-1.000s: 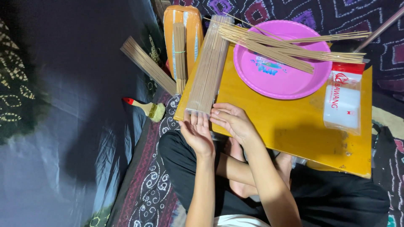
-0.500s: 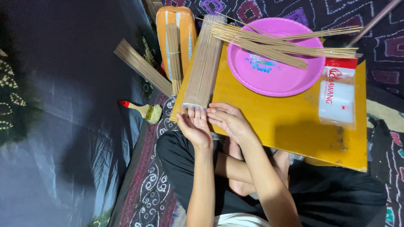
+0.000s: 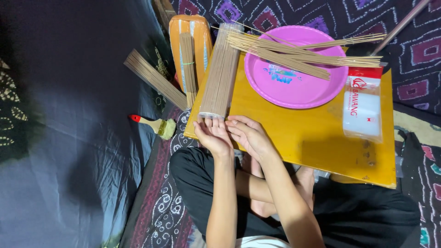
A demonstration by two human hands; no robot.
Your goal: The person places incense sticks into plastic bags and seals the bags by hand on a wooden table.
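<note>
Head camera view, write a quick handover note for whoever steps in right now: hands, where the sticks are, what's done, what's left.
Left hand and right hand: both at the near end of the flat row of thin sticks on the yellow board, fingertips touching it; no closed grip visible.
Loose sticks lie across the pink plate.
A tied bundle rests on the orange case; another bundle lies on the dark cloth.
Done: the row lies side by side.
Left: the plate's sticks are unsorted.

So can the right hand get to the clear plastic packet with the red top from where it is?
Probably yes. The right hand rests on the yellow wooden board, and only bare board lies between it and the clear plastic packet with the red top; nothing blocks the way.
</note>
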